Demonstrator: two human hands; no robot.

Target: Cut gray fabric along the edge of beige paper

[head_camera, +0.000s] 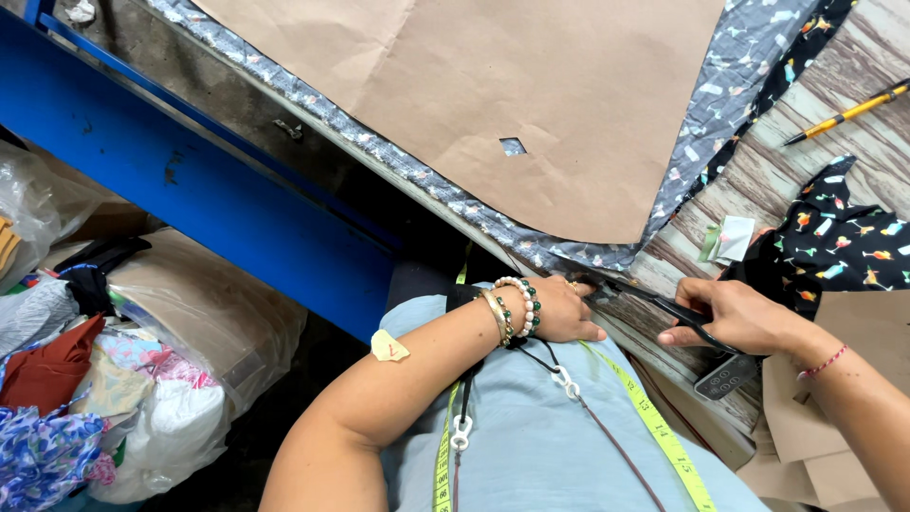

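1. Your right hand [735, 318] is closed around black-handled scissors [678, 311] — blades at the edge of the grey printed fabric [697, 142].
2. Your left hand [564, 311] presses that edge flat on the wood-grain surface [858, 142], steadying it.
3. A brown paper pattern [493, 85] lies over the fabric — a cutting guide, it seems.

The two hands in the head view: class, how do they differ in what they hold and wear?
The right hand grips black scissors; the left hand presses the grey printed fabric at the table edge. The left wrist wears beaded and gold bracelets; the right wrist wears a thin red string. Both work at the same fabric edge.
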